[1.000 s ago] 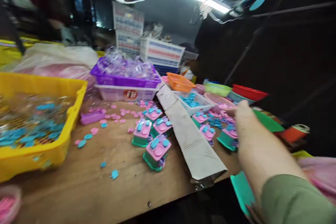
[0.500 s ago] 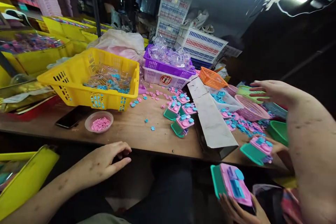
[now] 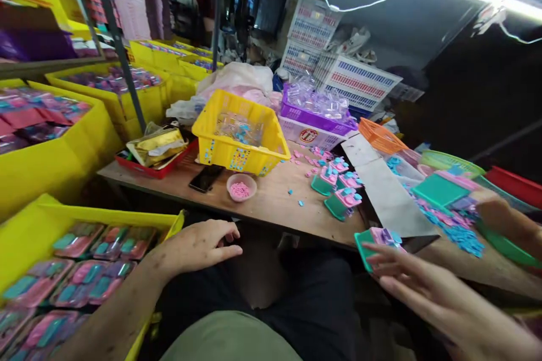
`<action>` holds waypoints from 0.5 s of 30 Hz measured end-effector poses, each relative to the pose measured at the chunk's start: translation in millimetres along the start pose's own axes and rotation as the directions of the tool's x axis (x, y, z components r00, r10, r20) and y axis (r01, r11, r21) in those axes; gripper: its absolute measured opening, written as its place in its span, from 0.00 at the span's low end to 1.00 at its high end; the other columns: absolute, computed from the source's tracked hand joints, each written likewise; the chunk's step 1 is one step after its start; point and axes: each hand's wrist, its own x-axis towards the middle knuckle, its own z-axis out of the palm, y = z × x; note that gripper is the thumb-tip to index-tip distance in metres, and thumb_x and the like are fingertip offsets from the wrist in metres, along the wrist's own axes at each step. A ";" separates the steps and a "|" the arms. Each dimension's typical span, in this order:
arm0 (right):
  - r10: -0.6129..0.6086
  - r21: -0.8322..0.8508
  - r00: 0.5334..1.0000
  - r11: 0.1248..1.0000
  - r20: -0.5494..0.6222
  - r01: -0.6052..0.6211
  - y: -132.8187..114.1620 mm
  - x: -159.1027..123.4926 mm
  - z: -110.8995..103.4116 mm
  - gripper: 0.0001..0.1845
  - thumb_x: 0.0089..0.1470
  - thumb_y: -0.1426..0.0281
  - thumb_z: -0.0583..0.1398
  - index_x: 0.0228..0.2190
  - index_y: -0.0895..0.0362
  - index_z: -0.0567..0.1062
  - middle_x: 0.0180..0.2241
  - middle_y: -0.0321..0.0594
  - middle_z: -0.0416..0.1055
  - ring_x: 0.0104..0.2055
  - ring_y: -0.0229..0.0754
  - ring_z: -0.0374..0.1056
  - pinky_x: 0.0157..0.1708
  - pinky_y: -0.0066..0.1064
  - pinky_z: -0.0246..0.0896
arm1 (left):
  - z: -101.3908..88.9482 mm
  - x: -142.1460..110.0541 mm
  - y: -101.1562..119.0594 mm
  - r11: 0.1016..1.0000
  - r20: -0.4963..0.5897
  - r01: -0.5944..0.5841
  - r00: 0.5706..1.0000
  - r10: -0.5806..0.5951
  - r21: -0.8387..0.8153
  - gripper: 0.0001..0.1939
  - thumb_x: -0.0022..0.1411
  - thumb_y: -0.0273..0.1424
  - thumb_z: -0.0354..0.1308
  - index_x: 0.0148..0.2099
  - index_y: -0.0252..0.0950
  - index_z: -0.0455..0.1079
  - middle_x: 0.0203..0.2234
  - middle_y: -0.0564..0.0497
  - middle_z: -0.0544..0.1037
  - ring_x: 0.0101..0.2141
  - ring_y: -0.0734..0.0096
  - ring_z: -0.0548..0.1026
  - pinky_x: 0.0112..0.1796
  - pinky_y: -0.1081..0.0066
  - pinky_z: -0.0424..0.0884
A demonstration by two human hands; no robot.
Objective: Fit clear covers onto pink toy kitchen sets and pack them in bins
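Note:
My left hand hovers over my lap near the table's front edge, loosely curled with the thumb apart, holding nothing. My right hand is low on the right, slightly blurred, its fingers stretched out and apart. They overlap a small toy with a teal base and pink top by the table edge; whether they touch it is unclear. Farther right, another person's hand holds a similar toy with its teal base facing me. Several like toys stand grouped on the table.
A yellow basket, a bowl of pink pieces and a phone are on the table. A cardboard strip divides it from loose blue pieces. At lower left, a yellow crate holds packed toys.
My view has swung left. My right hand has come down from its raised position to a toy at the table edge. The other person's hand has lifted a toy. My left hand keeps its pose.

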 end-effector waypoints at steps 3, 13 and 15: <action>-0.048 -0.057 0.981 0.997 0.190 0.060 20.2 -8.3 56.2 0.39 0.64 0.38 0.66 0.65 0.48 0.80 0.57 0.54 0.81 0.57 0.59 0.81 0.56 0.49 0.83 | -18.5 -10.8 -15.7 0.997 -0.120 0.078 0.990 -0.076 0.009 0.23 0.73 0.49 0.57 0.58 0.40 0.78 0.53 0.45 0.85 0.52 0.51 0.82 0.55 0.56 0.73; -0.050 -0.036 0.970 0.998 0.239 0.061 12.6 45.8 107.2 0.31 0.69 0.52 0.62 0.65 0.54 0.77 0.58 0.50 0.80 0.55 0.53 0.80 0.56 0.42 0.79 | 43.7 43.1 5.7 0.994 0.167 0.065 0.983 -0.079 0.090 0.14 0.72 0.40 0.58 0.49 0.42 0.82 0.47 0.45 0.87 0.51 0.47 0.84 0.51 0.56 0.75; -0.106 -0.070 0.968 0.990 0.226 0.125 13.1 56.4 130.6 0.28 0.68 0.58 0.63 0.65 0.54 0.79 0.57 0.49 0.80 0.54 0.52 0.80 0.55 0.40 0.78 | 87.8 77.6 16.9 0.988 0.360 0.095 0.923 -0.133 0.121 0.11 0.71 0.35 0.60 0.47 0.41 0.83 0.46 0.43 0.87 0.51 0.44 0.85 0.49 0.54 0.77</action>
